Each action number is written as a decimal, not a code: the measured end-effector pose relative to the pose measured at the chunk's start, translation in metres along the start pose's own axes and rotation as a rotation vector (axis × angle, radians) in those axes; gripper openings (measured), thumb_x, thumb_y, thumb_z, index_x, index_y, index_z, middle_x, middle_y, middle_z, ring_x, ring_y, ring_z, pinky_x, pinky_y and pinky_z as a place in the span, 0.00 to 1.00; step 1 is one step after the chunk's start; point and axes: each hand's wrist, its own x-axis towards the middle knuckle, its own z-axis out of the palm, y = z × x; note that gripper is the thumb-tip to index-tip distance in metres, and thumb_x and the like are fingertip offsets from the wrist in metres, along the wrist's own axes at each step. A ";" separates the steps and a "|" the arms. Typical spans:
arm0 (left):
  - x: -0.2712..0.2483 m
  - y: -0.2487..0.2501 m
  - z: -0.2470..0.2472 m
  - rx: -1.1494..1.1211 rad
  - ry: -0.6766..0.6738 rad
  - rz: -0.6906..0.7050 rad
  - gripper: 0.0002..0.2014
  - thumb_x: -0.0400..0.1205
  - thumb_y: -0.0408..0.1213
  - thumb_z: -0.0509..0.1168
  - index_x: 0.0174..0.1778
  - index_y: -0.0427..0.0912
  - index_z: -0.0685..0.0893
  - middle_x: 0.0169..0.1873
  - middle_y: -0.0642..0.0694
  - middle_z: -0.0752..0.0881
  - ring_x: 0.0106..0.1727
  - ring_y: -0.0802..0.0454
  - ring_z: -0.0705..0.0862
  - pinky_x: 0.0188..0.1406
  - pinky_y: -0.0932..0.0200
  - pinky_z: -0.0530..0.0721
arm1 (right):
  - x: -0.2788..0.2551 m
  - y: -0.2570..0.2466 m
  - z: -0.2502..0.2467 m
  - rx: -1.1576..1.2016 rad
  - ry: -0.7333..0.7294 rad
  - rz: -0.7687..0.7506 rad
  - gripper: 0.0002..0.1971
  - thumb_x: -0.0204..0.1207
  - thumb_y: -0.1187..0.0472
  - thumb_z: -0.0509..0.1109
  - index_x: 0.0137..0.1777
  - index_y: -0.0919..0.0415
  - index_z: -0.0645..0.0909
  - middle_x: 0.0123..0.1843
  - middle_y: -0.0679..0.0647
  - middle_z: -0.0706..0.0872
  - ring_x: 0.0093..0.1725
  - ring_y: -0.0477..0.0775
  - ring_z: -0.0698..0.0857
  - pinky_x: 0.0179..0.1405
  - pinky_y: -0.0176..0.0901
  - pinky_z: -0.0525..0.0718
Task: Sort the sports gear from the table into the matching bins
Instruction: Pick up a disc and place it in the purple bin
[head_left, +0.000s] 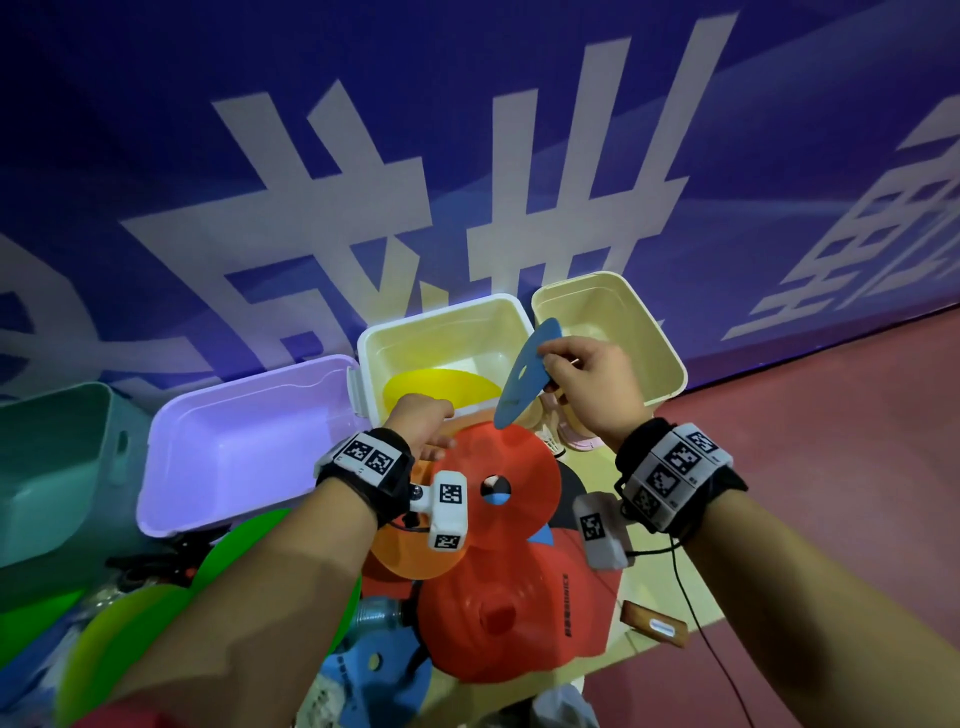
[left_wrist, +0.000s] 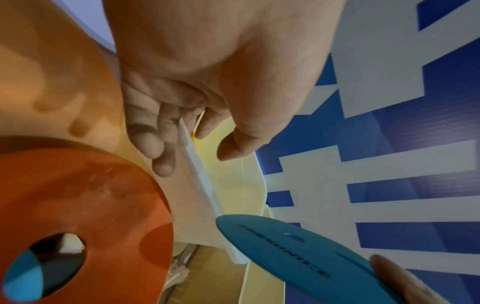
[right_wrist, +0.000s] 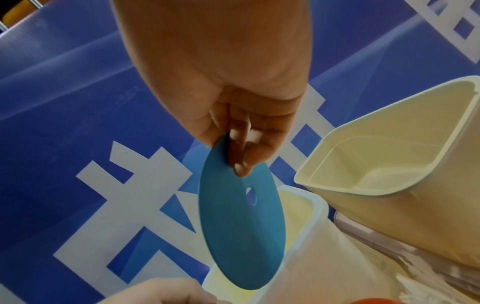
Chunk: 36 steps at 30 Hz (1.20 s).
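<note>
Blue banner (head_left: 467, 130) with large white characters; red floor (head_left: 831, 441) at right.

I see the pale table (head_left: 613, 639) low in the frame, piled with red (head_left: 498, 623), orange (head_left: 410, 551) and green disc cones (head_left: 130, 639); a wooden block (head_left: 655, 623) lies at its right edge.

Head view looks down; both close wrist views share the blue disc (right_wrist: 241, 226).

The left hand (head_left: 421, 423) is hiding its own fingertips behind the near rim of the white rectangular plastic bin (head_left: 441, 317), whose contents beneath stay partly unseen.
</note>
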 end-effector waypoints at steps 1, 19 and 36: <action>-0.001 0.001 0.001 -0.004 -0.003 0.000 0.11 0.84 0.32 0.60 0.61 0.34 0.75 0.42 0.42 0.77 0.30 0.45 0.83 0.18 0.61 0.77 | -0.001 0.000 -0.001 -0.002 -0.005 0.000 0.11 0.79 0.66 0.65 0.52 0.57 0.88 0.42 0.51 0.89 0.31 0.46 0.87 0.35 0.43 0.86; -0.101 0.032 -0.060 -0.116 0.019 0.257 0.12 0.83 0.37 0.61 0.60 0.42 0.84 0.49 0.44 0.84 0.41 0.45 0.85 0.41 0.52 0.84 | 0.010 -0.101 0.008 0.030 -0.250 -0.266 0.11 0.74 0.71 0.68 0.47 0.54 0.86 0.36 0.59 0.89 0.33 0.52 0.89 0.28 0.36 0.82; -0.144 -0.085 -0.172 -0.560 0.534 0.143 0.10 0.81 0.21 0.64 0.57 0.32 0.79 0.33 0.37 0.83 0.26 0.47 0.80 0.27 0.56 0.88 | -0.025 -0.142 0.164 0.171 -0.770 -0.168 0.12 0.81 0.64 0.62 0.50 0.64 0.87 0.41 0.60 0.88 0.35 0.62 0.89 0.29 0.43 0.81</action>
